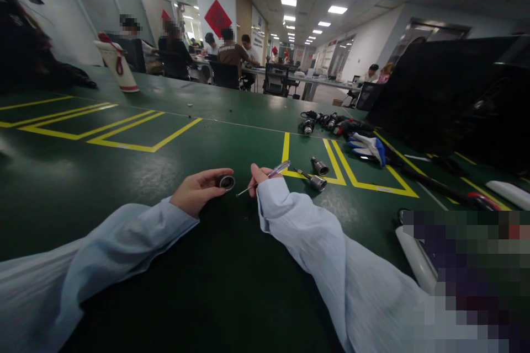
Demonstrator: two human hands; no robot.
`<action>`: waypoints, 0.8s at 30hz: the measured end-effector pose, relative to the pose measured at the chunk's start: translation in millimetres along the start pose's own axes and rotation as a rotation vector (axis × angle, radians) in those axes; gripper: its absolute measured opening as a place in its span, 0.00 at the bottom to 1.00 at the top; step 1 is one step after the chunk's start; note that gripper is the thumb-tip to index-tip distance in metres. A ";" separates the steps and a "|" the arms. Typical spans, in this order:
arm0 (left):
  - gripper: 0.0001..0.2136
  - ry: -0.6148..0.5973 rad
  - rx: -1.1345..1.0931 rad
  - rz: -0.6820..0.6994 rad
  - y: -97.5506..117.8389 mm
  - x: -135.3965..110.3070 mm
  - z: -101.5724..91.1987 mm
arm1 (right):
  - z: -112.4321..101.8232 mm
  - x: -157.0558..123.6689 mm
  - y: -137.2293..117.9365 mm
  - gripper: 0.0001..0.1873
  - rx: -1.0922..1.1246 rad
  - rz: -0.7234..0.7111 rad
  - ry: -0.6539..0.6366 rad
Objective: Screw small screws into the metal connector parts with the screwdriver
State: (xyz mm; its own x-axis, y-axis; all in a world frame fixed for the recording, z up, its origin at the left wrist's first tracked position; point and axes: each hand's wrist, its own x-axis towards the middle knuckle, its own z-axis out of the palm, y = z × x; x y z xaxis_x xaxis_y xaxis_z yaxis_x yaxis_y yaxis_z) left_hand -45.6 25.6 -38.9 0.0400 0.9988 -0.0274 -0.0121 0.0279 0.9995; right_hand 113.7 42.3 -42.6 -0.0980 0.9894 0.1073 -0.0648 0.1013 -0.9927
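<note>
Between the thumb and fingers of my left hand [199, 190] is a small round metal part [227, 182], its ringed open end turned toward me. My right hand [257, 177] pinches a thin screwdriver [278, 169] with a clear handle. Its narrow metal shaft slants down to the left, and the tip stays a little apart from the round part. Just right of my right hand, two metal cylindrical parts lie on the green tabletop: one [318, 182] with a thin stem, the other [320, 166] slightly farther back.
Yellow tape [154, 149] marks boxes on the green table [136, 176]. Toward the back right lie several dark metal parts [307, 126] and a blue-and-white glove [368, 147]. A white cup [120, 66] stands far left. A large black object [447, 94] rises at right. People sit beyond the table.
</note>
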 end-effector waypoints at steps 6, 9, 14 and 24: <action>0.23 -0.013 0.072 0.040 -1.6 -0.2 -0.8 | 6.1 -0.8 6.8 0.16 0.092 -0.050 0.011; 0.23 -0.015 0.111 0.062 -3.0 0.8 -2.3 | 6.6 -2.3 6.1 0.14 0.080 -0.043 -0.025; 0.21 -0.094 0.248 0.120 -0.7 -0.2 -4.4 | -2.3 -0.8 -0.7 0.17 0.092 0.030 -0.080; 0.17 -0.293 0.766 0.815 -13.3 -5.0 -5.4 | -1.1 -1.8 10.6 0.16 0.012 0.033 -0.183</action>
State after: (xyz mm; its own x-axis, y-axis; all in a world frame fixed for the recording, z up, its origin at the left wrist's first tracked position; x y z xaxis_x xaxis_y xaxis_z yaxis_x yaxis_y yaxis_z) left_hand -51.0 20.5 -52.1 0.5302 0.6594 0.5330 0.4644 -0.7518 0.4681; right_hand 114.3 41.7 -53.3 -0.2792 0.9566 0.0836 -0.0699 0.0666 -0.9953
